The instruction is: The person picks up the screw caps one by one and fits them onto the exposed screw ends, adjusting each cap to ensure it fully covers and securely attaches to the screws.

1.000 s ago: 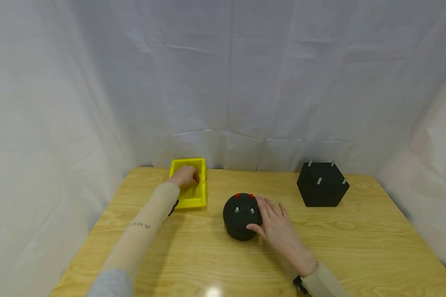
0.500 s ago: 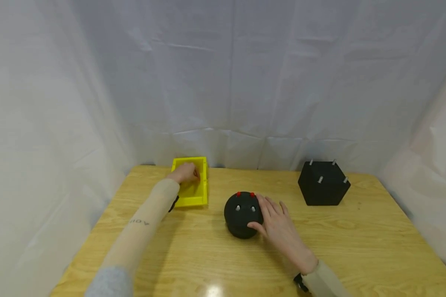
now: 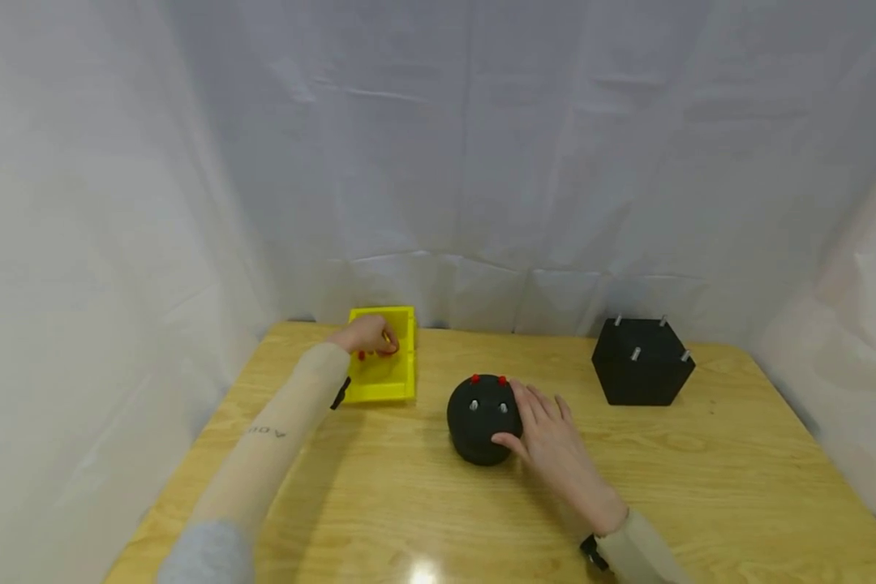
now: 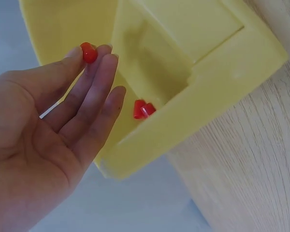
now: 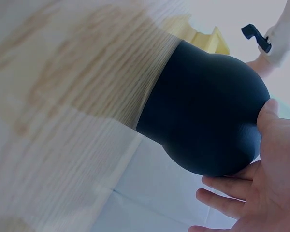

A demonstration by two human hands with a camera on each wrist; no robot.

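My left hand [image 3: 380,341] is inside the yellow tray [image 3: 387,385] at the back left of the table. In the left wrist view it [image 4: 99,63] pinches a small red cap [image 4: 89,52] at its fingertips. Another red cap [image 4: 143,109] lies in the tray's corner [image 4: 222,87]. My right hand [image 3: 547,430] cups the right side of a black ball [image 3: 478,426], thumb in front and fingers over the top. The ball carries two red caps [image 3: 474,379] and two bare metal studs [image 3: 473,404]. The right wrist view shows the ball [image 5: 203,116] held against my palm [image 5: 268,169].
A black angular block [image 3: 642,373] with several metal studs on top stands at the back right of the wooden table [image 3: 701,487]. White cloth hangs behind and at both sides. A black wrist strap [image 3: 339,393] sits beside the tray.
My left hand has shifted slightly toward the back of the tray, and a red cap now shows at its fingertips. The right hand stays on the ball.
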